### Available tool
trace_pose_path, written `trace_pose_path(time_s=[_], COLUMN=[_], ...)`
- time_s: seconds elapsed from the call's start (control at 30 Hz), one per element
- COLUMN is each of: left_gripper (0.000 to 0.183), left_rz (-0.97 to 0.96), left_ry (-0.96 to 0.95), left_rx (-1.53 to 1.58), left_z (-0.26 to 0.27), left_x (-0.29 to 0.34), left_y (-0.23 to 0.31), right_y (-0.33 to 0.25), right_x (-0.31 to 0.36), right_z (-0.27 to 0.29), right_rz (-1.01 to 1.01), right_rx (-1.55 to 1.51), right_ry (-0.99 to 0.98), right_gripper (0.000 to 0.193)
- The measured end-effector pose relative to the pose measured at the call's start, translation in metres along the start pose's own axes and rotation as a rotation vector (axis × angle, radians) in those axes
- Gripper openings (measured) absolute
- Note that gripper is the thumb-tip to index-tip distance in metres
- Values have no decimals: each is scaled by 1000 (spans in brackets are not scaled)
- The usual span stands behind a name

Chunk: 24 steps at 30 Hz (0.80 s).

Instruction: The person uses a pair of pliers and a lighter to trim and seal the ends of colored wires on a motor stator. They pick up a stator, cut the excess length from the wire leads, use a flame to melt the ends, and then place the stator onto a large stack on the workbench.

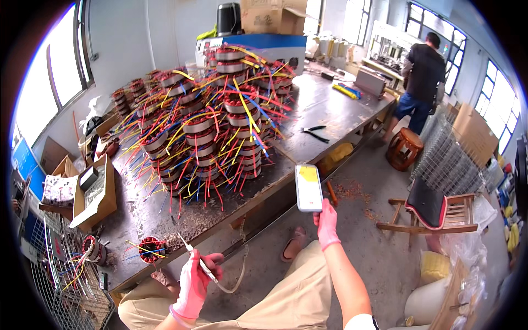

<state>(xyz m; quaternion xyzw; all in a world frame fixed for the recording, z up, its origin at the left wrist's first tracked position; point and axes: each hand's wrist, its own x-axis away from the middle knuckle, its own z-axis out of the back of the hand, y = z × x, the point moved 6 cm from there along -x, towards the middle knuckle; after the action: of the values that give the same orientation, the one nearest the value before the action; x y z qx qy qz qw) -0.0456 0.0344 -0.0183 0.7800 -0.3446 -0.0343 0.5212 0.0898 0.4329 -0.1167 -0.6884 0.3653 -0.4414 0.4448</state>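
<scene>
My left hand [193, 286], in a pink and white glove, is closed round the white handle of a soldering iron [188, 245]. The iron's thin tip points up toward the table edge, and its pale cord [240, 275] loops down to the right. In my gloved right hand [327, 223] is a smartphone [308, 188], held upright with its lit screen facing me. Close to the iron, one motor stator [152, 250] with red windings and coloured wires lies at the table's near corner. Behind it rise tall stacks of stators [201, 129], their red, yellow and blue leads sticking out.
On the dark table [286, 144] lie pliers [315, 133] and yellow and blue rolls [346, 91]. An open cardboard box [99, 192] and a wire basket [71, 286] stand at left. To the right are a wooden stool [405, 148], a tilted chair [429, 212] and a person [423, 77] facing away.
</scene>
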Motion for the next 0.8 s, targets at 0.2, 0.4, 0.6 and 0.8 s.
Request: trace_pose_path(time_s=[0.2,0.4,0.6,0.8], left_gripper=[53,54,54,54], left_rz=[3,76,85,130], left_ry=[32,26,34,61], left_rx=[-16,9,-42,3], left_z=[20,15,6,19], left_x=[-30,-36,-40,-30], left_y=[16,0,2,11], right_y=[6,25,31,52], right_x=[-66,-85,-92,-68], right_z=[-102,-121,-127,-139], right_rz=[79,25,23,-318], right_rx=[-38,64,74,-125], right_ry=[32,-9,-90,-191], right_gripper=[37,40,42,43])
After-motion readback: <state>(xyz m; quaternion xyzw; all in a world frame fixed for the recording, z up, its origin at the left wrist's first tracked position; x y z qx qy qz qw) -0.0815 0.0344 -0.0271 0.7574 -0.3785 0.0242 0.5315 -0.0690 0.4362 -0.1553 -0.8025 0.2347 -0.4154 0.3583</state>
